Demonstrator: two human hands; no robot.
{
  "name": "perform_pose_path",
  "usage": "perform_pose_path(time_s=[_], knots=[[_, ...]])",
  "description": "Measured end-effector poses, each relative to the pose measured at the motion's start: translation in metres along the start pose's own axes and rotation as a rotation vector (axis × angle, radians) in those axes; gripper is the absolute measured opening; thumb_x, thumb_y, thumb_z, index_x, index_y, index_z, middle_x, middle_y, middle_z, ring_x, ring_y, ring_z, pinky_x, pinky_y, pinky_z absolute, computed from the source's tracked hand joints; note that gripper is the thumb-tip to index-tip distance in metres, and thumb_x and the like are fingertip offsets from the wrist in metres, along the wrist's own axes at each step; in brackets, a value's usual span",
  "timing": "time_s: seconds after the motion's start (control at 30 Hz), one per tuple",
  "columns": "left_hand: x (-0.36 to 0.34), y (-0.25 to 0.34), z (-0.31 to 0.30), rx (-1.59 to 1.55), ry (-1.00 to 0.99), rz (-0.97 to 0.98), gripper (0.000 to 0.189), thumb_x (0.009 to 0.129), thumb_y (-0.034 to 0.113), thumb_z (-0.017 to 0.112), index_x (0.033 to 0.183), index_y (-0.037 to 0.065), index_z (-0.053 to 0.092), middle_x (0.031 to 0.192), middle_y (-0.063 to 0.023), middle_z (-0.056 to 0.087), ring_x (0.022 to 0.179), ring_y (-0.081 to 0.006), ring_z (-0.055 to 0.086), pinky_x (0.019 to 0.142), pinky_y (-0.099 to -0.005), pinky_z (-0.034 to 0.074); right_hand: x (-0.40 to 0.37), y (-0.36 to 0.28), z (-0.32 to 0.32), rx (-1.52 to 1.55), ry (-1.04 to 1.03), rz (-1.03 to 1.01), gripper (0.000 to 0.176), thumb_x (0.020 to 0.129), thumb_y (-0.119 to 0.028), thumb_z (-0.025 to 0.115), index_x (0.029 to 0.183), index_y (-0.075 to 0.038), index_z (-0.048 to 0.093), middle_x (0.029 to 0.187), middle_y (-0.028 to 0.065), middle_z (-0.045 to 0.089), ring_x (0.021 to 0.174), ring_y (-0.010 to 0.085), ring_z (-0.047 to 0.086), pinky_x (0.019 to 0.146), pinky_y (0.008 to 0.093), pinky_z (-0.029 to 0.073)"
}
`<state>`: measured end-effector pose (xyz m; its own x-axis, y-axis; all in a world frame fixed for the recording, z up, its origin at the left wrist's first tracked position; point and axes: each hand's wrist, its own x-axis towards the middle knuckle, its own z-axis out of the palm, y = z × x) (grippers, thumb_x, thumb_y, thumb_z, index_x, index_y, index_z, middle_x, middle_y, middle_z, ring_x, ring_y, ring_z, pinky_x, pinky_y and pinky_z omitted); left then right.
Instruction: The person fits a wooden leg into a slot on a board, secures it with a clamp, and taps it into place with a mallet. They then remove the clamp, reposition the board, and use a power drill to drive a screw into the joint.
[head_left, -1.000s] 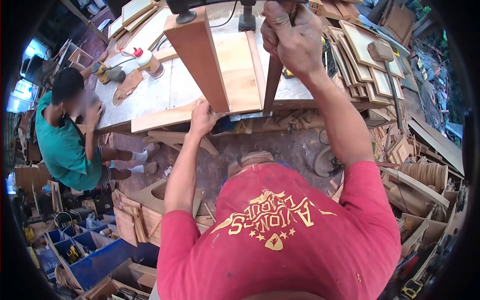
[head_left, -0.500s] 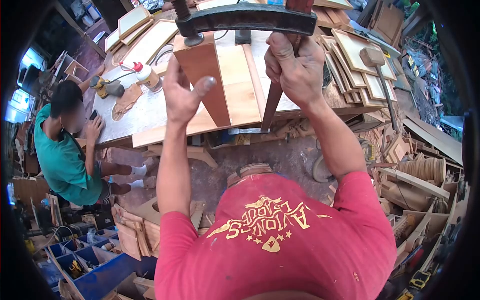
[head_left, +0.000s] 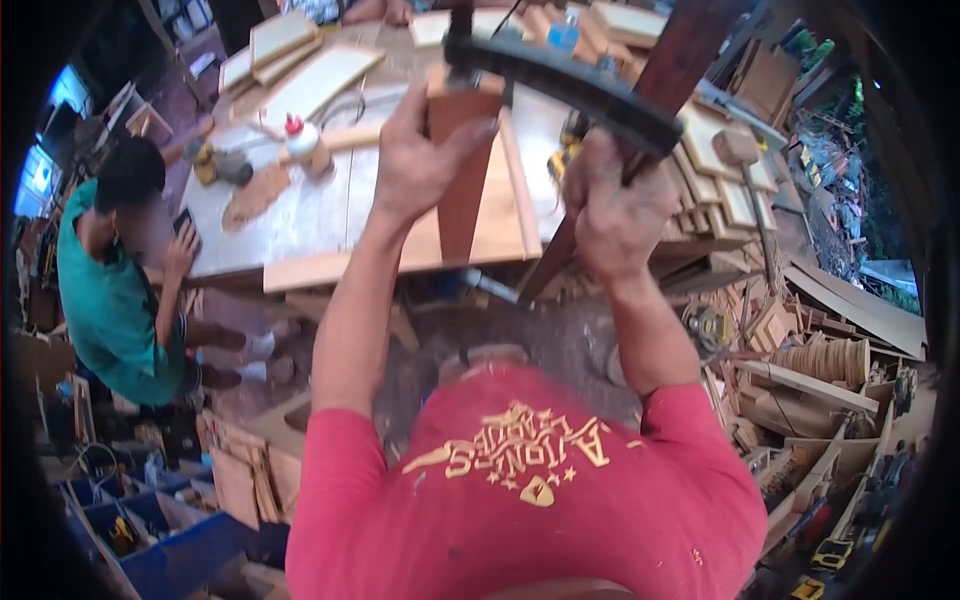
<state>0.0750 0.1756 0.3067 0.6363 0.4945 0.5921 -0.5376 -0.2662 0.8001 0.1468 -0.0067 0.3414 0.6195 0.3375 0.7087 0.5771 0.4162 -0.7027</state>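
Observation:
My left hand holds an upright reddish-brown wooden block, its thumb across the front and its fingers at the left side. The block stands on a pale wooden panel at the workbench's near edge. My right hand is wrapped around the bar of a large dark metal clamp. The clamp's arm slants over the block, and its screw end overlaps the block's top in this view. Below my right hand, the bar runs down past the bench edge. A long wooden strip lies along that edge.
At the left, a person in a green shirt holds a phone by the bench. A power drill and a glue bottle stand there. Stacked panels and a mallet lie right. Blue bins sit lower left.
The clamp has tilted and shifted right with my right hand, its bar now slanting. My left hand has moved right and closed onto the block. The head view has shifted slightly.

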Motion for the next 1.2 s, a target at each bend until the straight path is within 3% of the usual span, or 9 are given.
perform_pose_path(time_s=[0.17,0.3,0.47,0.6,0.63,0.73,0.83,1.03,1.2], knots=[[-0.017,-0.008,-0.009,-0.092,-0.02,-0.052,0.051,0.088,0.025,0.085,0.123,-0.003,0.061,0.11,-0.0086,0.073,0.099,-0.0137,0.068,0.089,-0.0295,0.056,-0.01,-0.015,0.02,0.144,0.027,-0.007,0.017,0.106,-0.016,0.061,0.095,-0.004,0.055,0.061,0.0,0.05,0.047,0.0075,0.044,0.041,0.0244,0.034],[-0.026,-0.008,-0.026,-0.015,-0.043,-0.042,0.064,0.089,0.031,0.084,0.134,-0.005,0.056,0.123,-0.0129,0.069,0.114,-0.0194,0.066,0.101,-0.0351,0.053,-0.012,-0.019,0.017,-0.05,0.007,-0.03,0.014,0.107,-0.015,0.059,0.103,-0.001,0.058,0.061,-0.0001,0.05,0.048,0.0069,0.044,0.042,0.0245,0.034],[0.03,0.062,-0.026,-0.069,0.022,0.197,0.062,0.103,0.042,0.063,0.139,-0.008,0.053,0.129,-0.016,0.067,0.117,-0.0228,0.066,0.1,-0.0344,0.053,-0.017,-0.017,0.02,0.011,0.053,-0.024,0.016,0.105,-0.012,0.061,0.117,0.0,0.061,0.065,-0.0022,0.052,0.05,0.0057,0.045,0.044,0.0243,0.036],[0.082,0.118,-0.019,-0.202,-0.228,0.203,0.053,0.11,0.037,0.05,0.142,-0.004,0.054,0.129,-0.0194,0.067,0.117,-0.0231,0.066,0.101,-0.0392,0.053,-0.025,-0.024,0.016,0.085,0.009,0.07,0.023,0.105,-0.011,0.062,0.124,0.002,0.064,0.082,-0.0048,0.058,0.068,0.0031,0.048,0.058,0.0217,0.039],[0.086,0.125,-0.023,-0.313,-0.207,0.046,0.04,0.098,0.032,0.075,0.119,-0.001,0.065,0.108,-0.009,0.071,0.097,-0.0118,0.067,0.088,-0.03,0.054,-0.024,-0.021,0.016,0.081,0.011,0.059,0.023,0.105,-0.011,0.062,0.124,0.002,0.064,0.081,-0.0049,0.058,0.068,0.0031,0.048,0.058,0.0218,0.039],[0.102,0.124,-0.029,-0.064,-0.341,0.223,0.048,0.102,0.031,0.068,0.129,-0.008,0.062,0.114,-0.0154,0.073,0.102,-0.0212,0.072,0.089,-0.0334,0.058,-0.019,-0.018,0.013,0.084,-0.001,0.06,0.024,0.105,-0.012,0.062,0.124,0.002,0.064,0.082,-0.0045,0.059,0.069,0.0034,0.048,0.058,0.0225,0.038],[0.101,0.123,-0.023,-0.091,-0.266,0.159,0.053,0.1,0.029,0.071,0.137,-0.006,0.058,0.113,-0.0164,0.074,0.103,-0.0209,0.072,0.095,-0.0365,0.056,-0.02,-0.013,0.013,0.122,0.029,0.066,0.024,0.104,-0.013,0.064,0.124,0.001,0.064,0.082,-0.0039,0.06,0.069,0.0037,0.047,0.058,0.0232,0.038],[0.098,0.126,-0.007,-0.016,-0.073,0.16,0.055,0.086,0.02,0.087,0.12,-0.01,0.056,0.096,-0.0131,0.075,0.081,-0.0153,0.072,0.074,-0.0275,0.059,-0.019,-0.013,0.009,0.117,0.037,0.078,0.023,0.104,-0.013,0.064,0.122,0.002,0.065,0.076,-0.0046,0.059,0.066,0.0039,0.046,0.056,0.0243,0.037],[0.099,0.118,0.002,0.066,-0.028,0.205,0.058,0.088,0.022,0.085,0.127,-0.006,0.053,0.099,-0.0132,0.074,0.088,-0.017,0.072,0.082,-0.0305,0.058,-0.017,-0.009,0.002,0.044,0.041,0.057,0.023,0.104,-0.014,0.064,0.121,0.002,0.065,0.078,-0.0027,0.061,0.067,0.0057,0.049,0.057,0.0255,0.04]])
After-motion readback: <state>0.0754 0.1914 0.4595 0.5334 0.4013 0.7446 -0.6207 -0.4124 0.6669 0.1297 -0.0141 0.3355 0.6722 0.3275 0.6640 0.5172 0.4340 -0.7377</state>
